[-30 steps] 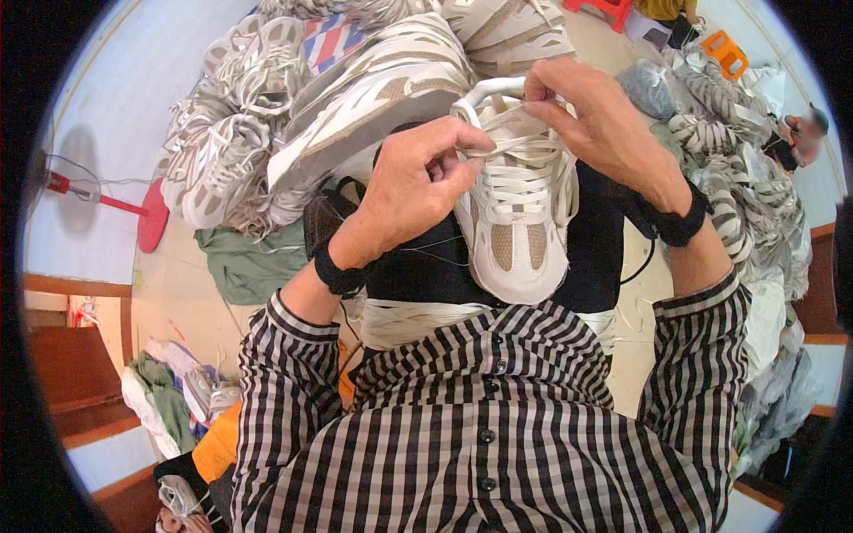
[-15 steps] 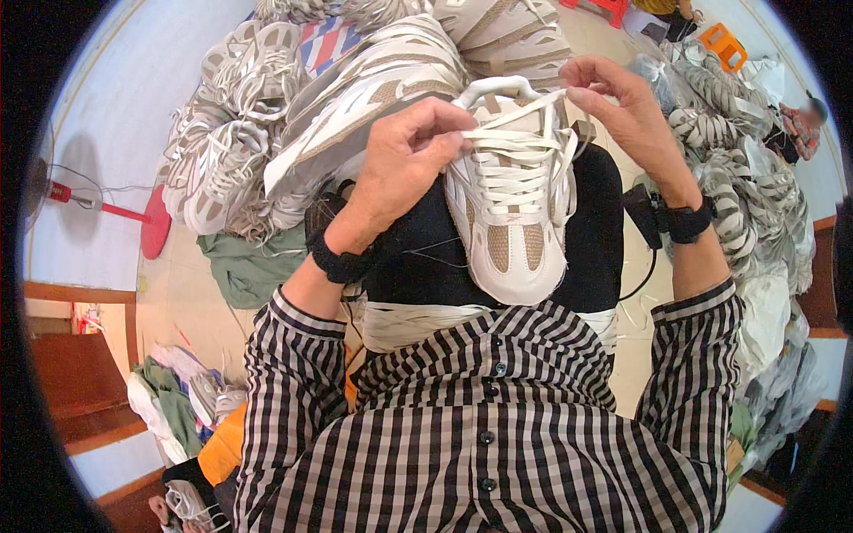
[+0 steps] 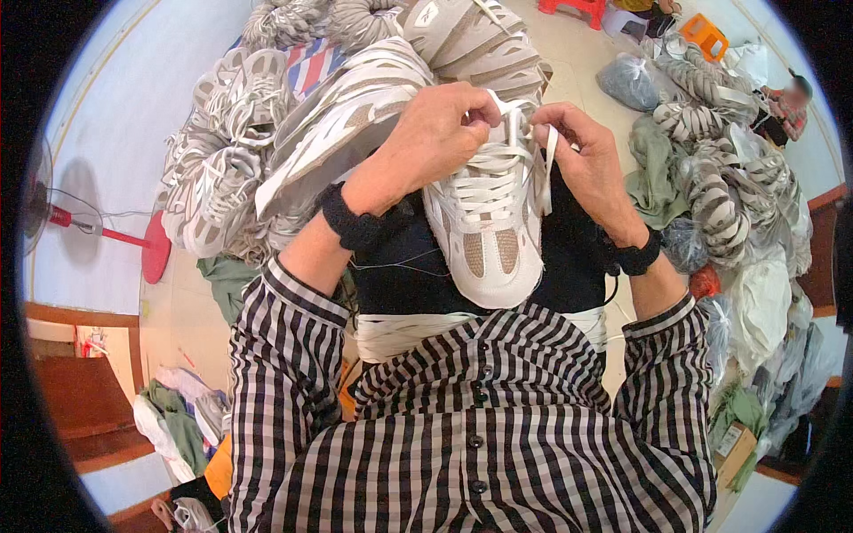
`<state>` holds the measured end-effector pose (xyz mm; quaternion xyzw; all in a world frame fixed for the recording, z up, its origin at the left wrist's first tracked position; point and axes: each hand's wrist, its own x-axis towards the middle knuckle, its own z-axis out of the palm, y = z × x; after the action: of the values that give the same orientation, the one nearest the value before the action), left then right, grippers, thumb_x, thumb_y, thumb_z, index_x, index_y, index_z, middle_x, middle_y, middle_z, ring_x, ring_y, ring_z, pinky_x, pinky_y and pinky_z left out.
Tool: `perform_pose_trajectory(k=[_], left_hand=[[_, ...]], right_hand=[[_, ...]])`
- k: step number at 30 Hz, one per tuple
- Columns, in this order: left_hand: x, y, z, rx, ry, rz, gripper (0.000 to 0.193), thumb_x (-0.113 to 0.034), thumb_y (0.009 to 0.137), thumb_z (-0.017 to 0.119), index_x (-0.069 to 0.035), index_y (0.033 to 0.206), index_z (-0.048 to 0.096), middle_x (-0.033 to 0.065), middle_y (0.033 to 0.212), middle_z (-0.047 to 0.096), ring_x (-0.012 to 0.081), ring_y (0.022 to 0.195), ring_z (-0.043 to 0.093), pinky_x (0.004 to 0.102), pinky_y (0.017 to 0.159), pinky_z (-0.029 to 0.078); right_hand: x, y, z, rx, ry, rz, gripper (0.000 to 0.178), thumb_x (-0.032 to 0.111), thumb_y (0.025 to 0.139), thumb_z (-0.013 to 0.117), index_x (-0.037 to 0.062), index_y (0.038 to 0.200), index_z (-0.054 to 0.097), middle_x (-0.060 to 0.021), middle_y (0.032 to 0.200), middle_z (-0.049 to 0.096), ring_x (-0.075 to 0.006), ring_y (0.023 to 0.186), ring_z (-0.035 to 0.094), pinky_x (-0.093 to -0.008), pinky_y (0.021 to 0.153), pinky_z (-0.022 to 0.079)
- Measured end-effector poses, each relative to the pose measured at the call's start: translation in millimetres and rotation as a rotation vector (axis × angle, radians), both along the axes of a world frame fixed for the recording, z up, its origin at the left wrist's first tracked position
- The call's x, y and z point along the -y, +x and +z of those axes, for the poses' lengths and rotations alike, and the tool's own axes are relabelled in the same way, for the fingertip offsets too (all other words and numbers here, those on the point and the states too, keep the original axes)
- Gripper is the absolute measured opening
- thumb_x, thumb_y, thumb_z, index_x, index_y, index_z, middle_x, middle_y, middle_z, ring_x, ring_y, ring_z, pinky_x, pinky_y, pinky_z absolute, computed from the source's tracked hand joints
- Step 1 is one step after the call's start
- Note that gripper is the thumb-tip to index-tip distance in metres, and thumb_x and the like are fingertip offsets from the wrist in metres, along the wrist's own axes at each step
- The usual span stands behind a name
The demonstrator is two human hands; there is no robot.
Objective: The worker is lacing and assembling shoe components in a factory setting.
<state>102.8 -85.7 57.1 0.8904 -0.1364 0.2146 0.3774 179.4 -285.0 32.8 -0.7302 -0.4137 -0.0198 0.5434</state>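
Two hands meet at one shoe (image 3: 490,222), the clock's centre, which lies upright on a black pad (image 3: 573,275) with its toe at 6 o'clock, toward the checked shirt (image 3: 400,444). That way round, the lace rows (image 3: 482,197) likely lie within easy reach of both sides. The left hand (image 3: 435,133) sits at 11 o'clock against the shoe's far end, fingers curled in; what that grip holds, if anything, I cannot tell. The right hand (image 3: 586,173), at 2 o'clock, has its grip closed on one loose lace (image 3: 547,178), seemingly keeping it clear of the rows.

Also in sight: two wristbands (image 3: 638,258), one red stool (image 3: 577,8) at 1 o'clock, one orange stool (image 3: 696,28) at 2, one fan (image 3: 155,247) at 9. The piled shoes (image 3: 222,182) around 10 overlap too much to count.
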Motion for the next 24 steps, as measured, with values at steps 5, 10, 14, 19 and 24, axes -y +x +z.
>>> perform_pose_trajectory(k=[5, 10, 14, 19, 24], left_hand=[[6.4, 11.3, -3.8, -0.215, -0.074, -0.075, 0.016, -0.009, 0.075, 0.059, 0.003, 0.085, 0.064, 0.0077, 0.068, 0.060, 0.0130, 0.064, 0.054, 0.0278, 0.063, 0.046], [4.5, 17.4, -2.6, -0.327, -0.183, -0.141, 0.016, -0.010, 0.072, 0.061, 0.002, 0.083, 0.065, 0.0081, 0.064, 0.061, 0.0121, 0.060, 0.054, 0.0282, 0.059, 0.045], [3.2, 20.9, -0.9, -0.411, -0.122, -0.166, 0.013, -0.009, 0.072, 0.062, 0.001, 0.080, 0.064, 0.0079, 0.065, 0.061, 0.0135, 0.060, 0.055, 0.0285, 0.059, 0.045], [8.2, 17.9, -5.8, -0.125, 0.073, -0.135, 0.009, -0.007, 0.076, 0.059, 0.001, 0.074, 0.056, 0.0061, 0.060, 0.054, 0.0152, 0.057, 0.051, 0.0282, 0.055, 0.041], [8.0, 0.6, 0.1, 0.141, 0.435, -0.040, 0.006, -0.006, 0.078, 0.055, -0.001, 0.082, 0.053, 0.0151, 0.072, 0.056, 0.0344, 0.065, 0.055, 0.0390, 0.058, 0.043]], right_hand=[[3.9, 3.5, -9.9, -0.316, 0.070, 0.052, 0.008, 0.007, 0.085, 0.061, 0.0003, 0.091, 0.060, 0.0011, 0.078, 0.060, -0.0059, 0.072, 0.052, -0.0224, 0.064, 0.044], [-9.0, 0.6, -22.7, -0.203, 0.107, 0.027, 0.009, 0.007, 0.085, 0.061, 0.0005, 0.091, 0.059, 0.0012, 0.079, 0.059, -0.0061, 0.071, 0.052, -0.0209, 0.064, 0.043], [-11.4, 0.3, -22.5, -0.190, 0.107, 0.011, 0.010, 0.007, 0.085, 0.061, 0.0007, 0.092, 0.058, 0.0009, 0.078, 0.059, -0.0062, 0.071, 0.053, -0.0209, 0.064, 0.043], [-4.3, 7.9, -15.9, -0.363, 0.095, 0.096, 0.015, 0.017, 0.091, 0.057, 0.0022, 0.090, 0.059, -0.0002, 0.078, 0.059, -0.0058, 0.069, 0.051, -0.0210, 0.064, 0.042], [-4.1, 9.3, -15.3, -0.624, 0.272, 0.155, 0.027, 0.027, 0.096, 0.049, 0.0026, 0.090, 0.059, 0.0005, 0.075, 0.056, -0.0067, 0.067, 0.050, -0.0217, 0.064, 0.043]])
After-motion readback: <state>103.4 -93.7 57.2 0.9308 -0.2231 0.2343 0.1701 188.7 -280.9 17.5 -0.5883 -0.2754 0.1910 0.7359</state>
